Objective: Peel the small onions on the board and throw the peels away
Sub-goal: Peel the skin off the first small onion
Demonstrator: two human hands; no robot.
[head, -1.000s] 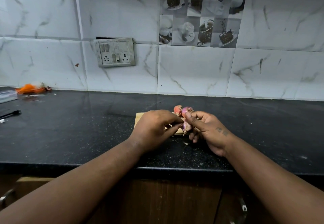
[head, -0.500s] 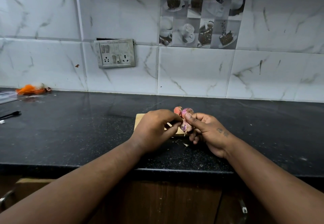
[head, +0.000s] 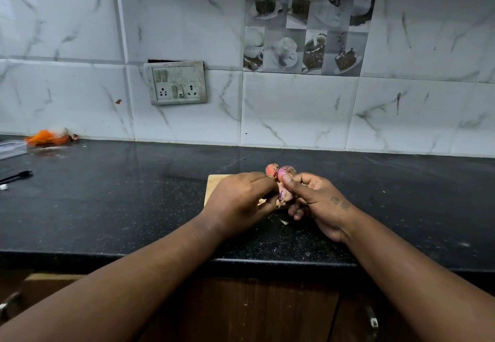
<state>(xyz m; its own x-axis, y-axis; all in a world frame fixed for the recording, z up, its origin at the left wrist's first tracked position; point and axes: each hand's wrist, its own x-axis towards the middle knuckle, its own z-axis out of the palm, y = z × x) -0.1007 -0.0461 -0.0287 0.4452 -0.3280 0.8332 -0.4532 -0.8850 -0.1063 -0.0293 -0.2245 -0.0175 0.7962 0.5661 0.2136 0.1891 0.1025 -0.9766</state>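
A small wooden board lies on the black counter, mostly hidden under my hands. My right hand holds a small pink onion between thumb and fingers, just above the board. My left hand pinches at that onion's skin from the left. Two more small onions lie on the far side of the board: a reddish one and a pink-purple one, partly behind my fingers.
Bits of peel lie on the black counter near its front edge. At the far left are a black pen, a clear box and an orange object. A switch plate is on the tiled wall.
Both hands stay together over the board; the fingers have shifted slightly on the held onion. Nothing else has moved.
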